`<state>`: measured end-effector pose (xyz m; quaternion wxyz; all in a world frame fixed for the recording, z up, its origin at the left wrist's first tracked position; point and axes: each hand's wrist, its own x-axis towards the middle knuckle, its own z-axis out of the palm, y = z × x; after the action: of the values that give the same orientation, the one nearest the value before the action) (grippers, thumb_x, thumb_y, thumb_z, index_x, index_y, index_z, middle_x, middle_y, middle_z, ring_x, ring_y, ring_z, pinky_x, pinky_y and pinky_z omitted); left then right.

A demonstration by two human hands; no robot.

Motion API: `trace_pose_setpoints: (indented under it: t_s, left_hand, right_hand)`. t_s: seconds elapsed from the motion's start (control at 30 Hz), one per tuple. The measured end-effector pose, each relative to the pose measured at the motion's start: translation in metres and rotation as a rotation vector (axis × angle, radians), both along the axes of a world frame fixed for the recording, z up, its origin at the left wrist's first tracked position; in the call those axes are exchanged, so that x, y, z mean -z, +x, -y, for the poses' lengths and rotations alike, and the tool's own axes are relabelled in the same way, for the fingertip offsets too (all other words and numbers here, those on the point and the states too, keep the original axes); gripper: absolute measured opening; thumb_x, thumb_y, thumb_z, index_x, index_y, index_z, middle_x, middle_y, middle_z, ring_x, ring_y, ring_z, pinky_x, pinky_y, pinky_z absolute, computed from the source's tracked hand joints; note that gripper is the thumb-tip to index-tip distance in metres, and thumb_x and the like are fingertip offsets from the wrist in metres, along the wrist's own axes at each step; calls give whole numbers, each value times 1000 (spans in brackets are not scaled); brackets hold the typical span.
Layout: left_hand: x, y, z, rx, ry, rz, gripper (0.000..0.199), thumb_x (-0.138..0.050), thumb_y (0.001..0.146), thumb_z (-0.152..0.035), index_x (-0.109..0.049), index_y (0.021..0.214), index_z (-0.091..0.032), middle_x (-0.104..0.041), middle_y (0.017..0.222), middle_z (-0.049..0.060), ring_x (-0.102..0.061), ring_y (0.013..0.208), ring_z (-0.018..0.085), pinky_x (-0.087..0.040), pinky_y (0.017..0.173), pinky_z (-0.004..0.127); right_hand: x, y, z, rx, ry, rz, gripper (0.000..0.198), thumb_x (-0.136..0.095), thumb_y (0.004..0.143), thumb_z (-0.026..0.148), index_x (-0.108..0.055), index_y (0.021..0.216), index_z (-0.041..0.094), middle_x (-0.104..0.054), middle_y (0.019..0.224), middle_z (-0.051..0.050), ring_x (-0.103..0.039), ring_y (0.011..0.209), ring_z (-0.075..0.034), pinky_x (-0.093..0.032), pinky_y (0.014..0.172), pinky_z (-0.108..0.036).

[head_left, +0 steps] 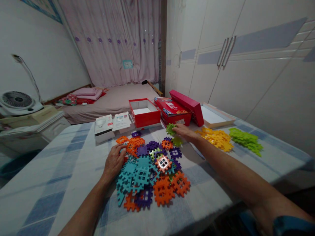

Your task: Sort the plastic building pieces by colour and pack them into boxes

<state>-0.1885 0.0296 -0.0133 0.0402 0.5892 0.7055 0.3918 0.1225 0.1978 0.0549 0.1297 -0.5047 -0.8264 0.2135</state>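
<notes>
Off the far right of a mixed pile, my right hand [183,131] pinches a green interlocking plastic tile [170,129] with notched edges. Just below it lies a yellow-green tile [177,141]. My left hand [115,159] rests at the pile's left side, its fingers stretched over the edge of the tiles and gripping nothing visible. Beside those fingers are orange tiles [133,146], with teal tiles [135,170] nearer me. Purple tiles [175,152] are mixed in on the right. A pale orange window tile [163,163] tops the middle, and larger orange tiles [163,191] lie in front.
Yellow tiles [216,139] and bright green tiles [246,140] form separate heaps at the right. Behind the pile stand an open red box [147,119], a red printed box [172,109] with a pink-red lid [188,106], white cartons [104,126] and a shallow tray [221,123].
</notes>
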Motion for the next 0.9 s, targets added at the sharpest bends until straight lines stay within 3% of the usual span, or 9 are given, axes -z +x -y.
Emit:
trace_pose_setpoints:
  t_s: [0.1, 0.2, 0.3, 0.5, 0.63, 0.77, 0.83, 0.9]
  left_hand:
    - [-1, -1, -1, 7, -22, -2, 47, -35, 82, -49, -67, 97, -17, -62, 111, 11, -55, 113, 27, -40, 105, 46]
    - [-1, -1, -1, -4, -33, -4, 51, -34, 81, -52, -67, 97, -16, -62, 112, 12, -55, 113, 28, -40, 105, 46]
    - [1, -3, -2, -2, -36, 1, 53, -34, 80, -55, -66, 98, -17, -61, 113, 12, -55, 113, 28, -40, 105, 46]
    - [8, -13, -4, 11, -47, 0, 54, -35, 80, -58, -65, 100, -18, -61, 114, 12, -54, 114, 30, -38, 106, 49]
    - [11, -16, -5, 10, -42, 5, 52, -37, 80, -59, -65, 100, -19, -61, 113, 12, -55, 112, 30, -41, 104, 50]
    - [9, -15, -4, 25, -39, 2, 50, -37, 81, -58, -65, 98, -20, -61, 113, 13, -56, 111, 31, -42, 102, 51]
    - [8, -14, -3, 25, -33, 5, 50, -37, 80, -60, -65, 96, -22, -61, 112, 13, -56, 112, 32, -41, 104, 51]
    - [6, -14, -3, 27, -21, 9, 49, -38, 79, -62, -64, 95, -24, -62, 111, 11, -56, 112, 31, -40, 105, 50]
  right_hand:
    - [-3, 19, 3, -69, 16, 4, 25, -40, 85, 25, -63, 85, 13, -66, 90, -6, -57, 80, -15, -39, 63, -21]
    - [7, 25, 9, -74, 32, 49, 15, -50, 77, 23, -61, 75, 13, -64, 81, -7, -55, 74, -17, -38, 63, -24]
    - [19, 23, 18, -65, 82, 58, 11, -56, 73, 23, -60, 76, 13, -63, 86, -8, -54, 82, -20, -38, 69, -26]
    - [23, 16, 36, -70, 172, -33, 23, -54, 74, 17, -59, 97, 14, -60, 99, -7, -52, 91, -17, -40, 81, -26]
    - [16, 32, 47, 7, 106, -331, 50, -48, 72, 13, -50, 123, 17, -62, 100, -3, -55, 82, -14, -44, 75, -24]
    - [5, 100, 33, 263, 83, -529, 46, -42, 73, 16, -55, 118, 17, -63, 104, -6, -59, 84, -15, -47, 71, -24]
    - [0, 155, 17, 437, 145, -468, 45, -41, 74, 18, -56, 116, 15, -64, 102, -8, -60, 82, -17, -49, 68, -26]
    - [-4, 215, 0, 648, 302, -264, 45, -38, 76, 19, -56, 117, 14, -65, 100, -12, -62, 82, -20, -50, 69, -31]
